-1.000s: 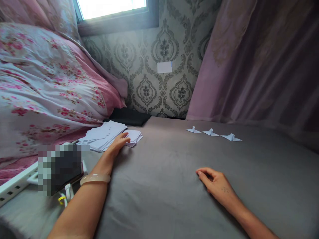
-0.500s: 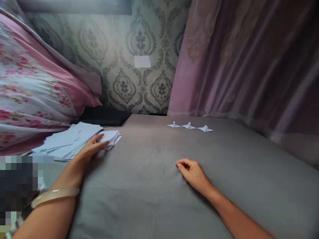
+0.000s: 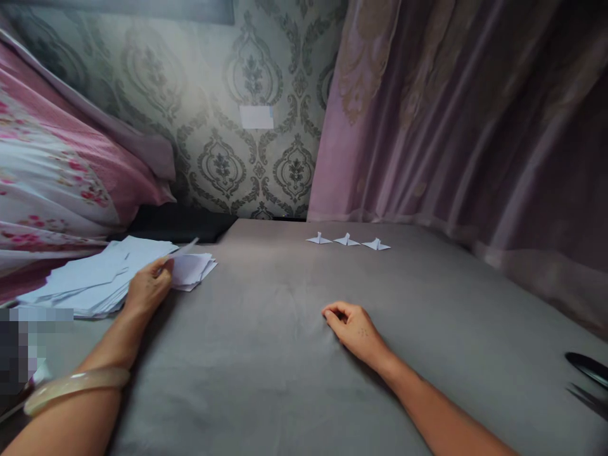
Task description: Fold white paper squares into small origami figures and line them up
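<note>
My left hand (image 3: 151, 285) is closed on a thin sheet of white paper (image 3: 185, 247), tilted up above a small stack of white paper (image 3: 192, 269). To the left of that hand lies a larger pile of white paper sheets (image 3: 90, 278). My right hand (image 3: 354, 329) rests on the grey cloth surface (image 3: 266, 367), thumb and fingertips pressed together; whether anything is in them I cannot make out. Beyond it, three small folded white paper birds (image 3: 347, 240) stand in a row.
A black flat item (image 3: 180, 223) lies behind the paper pile. Pink floral fabric (image 3: 71, 164) hangs at the left, and a pink curtain (image 3: 351, 152) at the right. A dark object (image 3: 589, 367), partly cut off, is at the right edge. Patterned wallpaper (image 3: 256, 164) covers the back wall.
My left hand has closed on a paper sheet and lifted it off the small stack. The view has turned slightly right, bringing the dark object in. My right hand keeps its pose.
</note>
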`<control>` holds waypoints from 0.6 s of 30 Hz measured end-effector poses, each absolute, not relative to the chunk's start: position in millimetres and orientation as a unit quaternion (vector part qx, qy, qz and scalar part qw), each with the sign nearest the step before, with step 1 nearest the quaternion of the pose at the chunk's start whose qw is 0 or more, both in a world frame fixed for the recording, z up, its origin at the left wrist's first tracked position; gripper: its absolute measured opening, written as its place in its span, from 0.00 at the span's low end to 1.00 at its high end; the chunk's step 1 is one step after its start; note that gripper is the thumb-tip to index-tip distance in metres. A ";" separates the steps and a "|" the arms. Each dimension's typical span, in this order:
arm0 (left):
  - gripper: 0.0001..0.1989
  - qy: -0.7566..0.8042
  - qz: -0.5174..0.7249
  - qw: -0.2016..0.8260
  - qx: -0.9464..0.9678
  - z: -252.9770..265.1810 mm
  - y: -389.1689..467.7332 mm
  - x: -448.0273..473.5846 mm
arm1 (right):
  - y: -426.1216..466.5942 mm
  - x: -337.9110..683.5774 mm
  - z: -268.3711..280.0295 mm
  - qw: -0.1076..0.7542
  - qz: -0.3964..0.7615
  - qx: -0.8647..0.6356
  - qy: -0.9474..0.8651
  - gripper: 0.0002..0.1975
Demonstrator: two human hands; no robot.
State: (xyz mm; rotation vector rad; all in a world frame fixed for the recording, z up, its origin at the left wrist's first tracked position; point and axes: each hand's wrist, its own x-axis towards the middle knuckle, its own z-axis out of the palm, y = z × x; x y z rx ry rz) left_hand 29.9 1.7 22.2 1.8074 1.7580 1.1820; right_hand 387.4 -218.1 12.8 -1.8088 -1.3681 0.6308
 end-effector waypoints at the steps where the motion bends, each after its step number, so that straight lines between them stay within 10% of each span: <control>1: 0.19 0.630 0.440 0.134 0.626 27.6 -2.1 33.5 | -218.0 387.5 12.5 0.386 0.247 -0.709 -0.536 0.12; 4: 0.14 0.610 0.514 0.077 0.598 47.4 -18.4 59.4 | -217.6 387.8 11.9 0.390 0.250 -0.708 -0.533 0.12; 13: 0.12 0.342 0.407 0.673 0.515 56.0 -87.0 197.8 | -217.2 388.1 14.3 0.445 0.348 -0.689 -0.454 0.13; 18: 0.15 0.264 0.310 0.797 0.447 38.8 -127.7 215.3 | -220.6 391.2 26.4 0.556 0.419 -0.627 -0.349 0.25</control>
